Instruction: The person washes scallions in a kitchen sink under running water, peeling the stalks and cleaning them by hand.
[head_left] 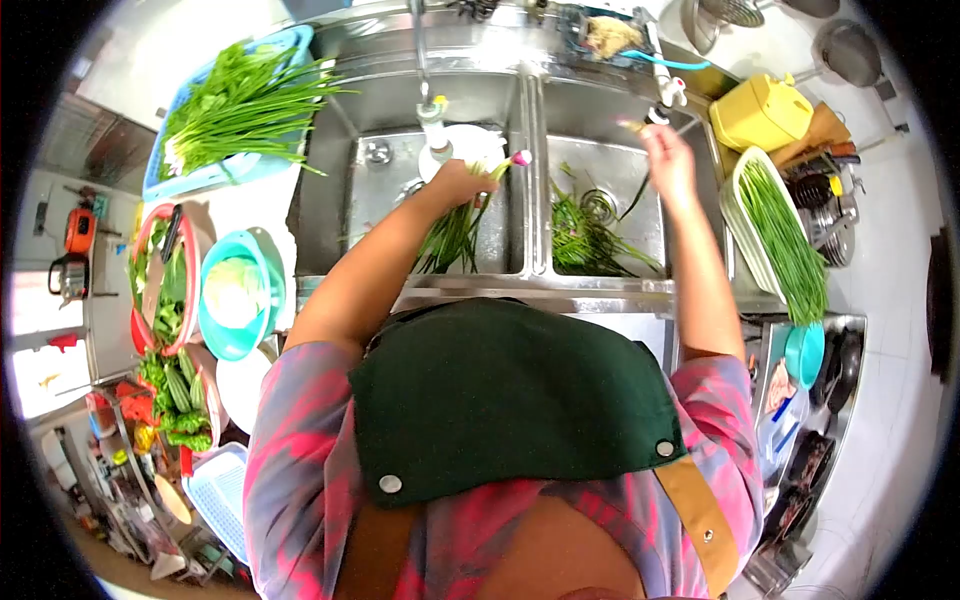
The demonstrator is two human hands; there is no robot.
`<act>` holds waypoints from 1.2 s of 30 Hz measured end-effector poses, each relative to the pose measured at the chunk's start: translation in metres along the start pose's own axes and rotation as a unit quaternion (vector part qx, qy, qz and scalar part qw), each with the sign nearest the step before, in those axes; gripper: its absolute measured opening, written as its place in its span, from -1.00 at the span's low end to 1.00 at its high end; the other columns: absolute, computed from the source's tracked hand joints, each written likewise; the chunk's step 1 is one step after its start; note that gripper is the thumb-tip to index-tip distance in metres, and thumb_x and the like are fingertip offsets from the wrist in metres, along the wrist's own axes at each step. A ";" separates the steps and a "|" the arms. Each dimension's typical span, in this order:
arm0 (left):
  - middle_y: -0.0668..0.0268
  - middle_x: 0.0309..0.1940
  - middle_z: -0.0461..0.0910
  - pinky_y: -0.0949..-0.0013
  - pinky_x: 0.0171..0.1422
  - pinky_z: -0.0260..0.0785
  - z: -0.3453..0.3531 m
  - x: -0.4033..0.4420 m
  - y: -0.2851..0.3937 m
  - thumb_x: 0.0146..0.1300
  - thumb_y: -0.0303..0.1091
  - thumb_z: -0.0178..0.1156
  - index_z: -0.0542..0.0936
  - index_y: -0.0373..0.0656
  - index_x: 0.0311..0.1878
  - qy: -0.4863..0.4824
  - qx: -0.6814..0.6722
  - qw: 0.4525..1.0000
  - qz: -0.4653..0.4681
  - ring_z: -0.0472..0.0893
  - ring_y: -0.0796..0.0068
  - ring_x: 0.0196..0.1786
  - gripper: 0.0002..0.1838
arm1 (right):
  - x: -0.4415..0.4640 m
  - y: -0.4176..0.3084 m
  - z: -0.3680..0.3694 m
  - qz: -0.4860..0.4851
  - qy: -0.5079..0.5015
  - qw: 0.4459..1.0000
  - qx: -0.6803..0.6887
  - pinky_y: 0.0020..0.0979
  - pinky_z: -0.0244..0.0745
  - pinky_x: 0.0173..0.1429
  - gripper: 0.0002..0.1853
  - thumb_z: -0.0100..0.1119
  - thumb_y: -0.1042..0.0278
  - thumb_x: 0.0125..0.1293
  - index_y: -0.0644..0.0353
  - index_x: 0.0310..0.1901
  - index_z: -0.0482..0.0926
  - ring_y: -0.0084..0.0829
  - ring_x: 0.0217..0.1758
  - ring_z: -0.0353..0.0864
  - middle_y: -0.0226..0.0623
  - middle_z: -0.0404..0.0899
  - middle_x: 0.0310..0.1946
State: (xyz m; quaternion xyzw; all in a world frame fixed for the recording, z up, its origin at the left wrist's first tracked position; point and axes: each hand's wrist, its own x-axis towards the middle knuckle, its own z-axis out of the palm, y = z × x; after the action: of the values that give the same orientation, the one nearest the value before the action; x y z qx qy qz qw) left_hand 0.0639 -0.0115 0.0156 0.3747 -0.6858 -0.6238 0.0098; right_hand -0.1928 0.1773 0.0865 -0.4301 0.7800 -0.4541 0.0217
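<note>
My left hand (462, 186) is closed around a bunch of spring onions (452, 238) over the left sink basin (340, 200). A purple-white bulb sticks out past the fingers, and the green leaves hang down. My right hand (668, 158) is raised over the right sink basin (690, 235) in a pinch on a spring onion strand; its pale end shows by the fingertips and a dark leaf trails below. Loose green leaves (590, 235) lie in the right basin around the drain. Behind my left hand, a white bowl (478, 143) stands under the tap (432, 115).
At left are a blue basket of spring onions (240, 115), a teal basin (262, 300) with a cabbage (235, 290), and a red-rimmed basin (140, 320) holding greens and a knife. At right are a white basket of long green leaves (775, 215) and a yellow jug (762, 112).
</note>
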 end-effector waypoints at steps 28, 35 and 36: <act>0.33 -0.46 0.48 0.46 -0.48 0.27 -0.100 0.022 -0.116 0.03 -0.37 0.20 0.48 -0.20 -0.26 -0.071 -0.159 0.975 -0.135 0.45 0.50 -0.47 -0.79 | -0.063 -0.012 0.300 -0.092 -0.271 0.958 0.027 -0.34 0.41 -0.11 -0.81 0.09 0.26 0.07 -0.05 -0.24 0.56 -0.26 -0.20 0.49 -0.32 0.50 -0.28; 0.38 -0.48 0.46 0.47 -0.41 0.29 -0.131 0.030 -0.127 0.06 -0.31 0.19 0.47 -0.17 -0.21 -0.075 -0.221 0.947 -0.219 0.42 0.53 -0.51 -0.75 | -0.051 -0.006 0.315 0.101 -0.255 0.961 0.047 -0.36 0.44 -0.24 -0.85 0.10 0.52 -0.07 0.14 -0.39 0.56 -0.26 -0.42 0.54 -0.18 0.55 -0.48; 0.38 -0.48 0.47 0.48 -0.41 0.29 -0.134 0.032 -0.127 0.05 -0.31 0.20 0.47 -0.18 -0.19 -0.070 -0.236 0.942 -0.230 0.43 0.53 -0.51 -0.74 | -0.047 -0.009 0.312 0.123 -0.277 0.951 0.056 -0.36 0.42 -0.17 -0.79 0.04 0.54 -0.04 0.15 -0.30 0.54 -0.21 -0.36 0.53 -0.13 0.55 -0.42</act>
State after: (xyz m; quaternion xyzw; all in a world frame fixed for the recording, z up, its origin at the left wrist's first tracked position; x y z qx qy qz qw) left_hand 0.1694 -0.1344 -0.0792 0.4646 -0.4132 -0.7775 -0.0943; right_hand -0.0248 -0.0074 -0.1073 -0.4381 0.7632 -0.3538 0.3169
